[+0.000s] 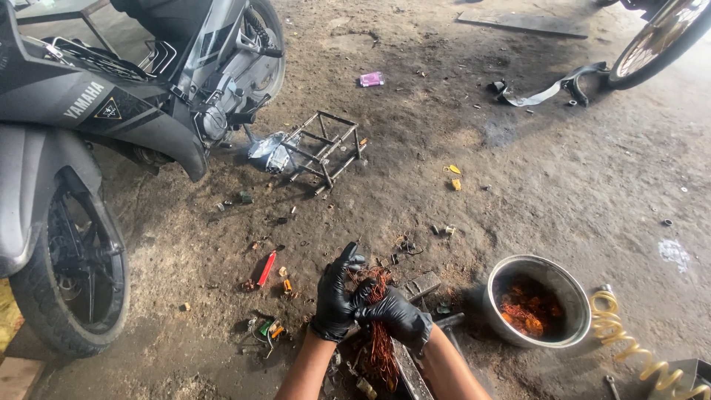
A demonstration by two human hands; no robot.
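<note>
Both my hands wear black gloves and meet low in the middle of the view. My left hand (337, 292) grips the top of a tangled bundle of copper wire (381, 342). My right hand (396, 315) closes on the same bundle just below. Loose copper strands hang down from the hands toward a metal bar (411, 374) on the ground. What the wire is wound on is hidden by my fingers.
A metal bowl (570, 292) holding copper scraps sits to the right, beside a yellow coiled hose (629, 348). A grey motorcycle (96, 133) stands at left. A metal frame (326, 148), a red lighter-like object (266, 268) and small debris lie on the dirty concrete floor.
</note>
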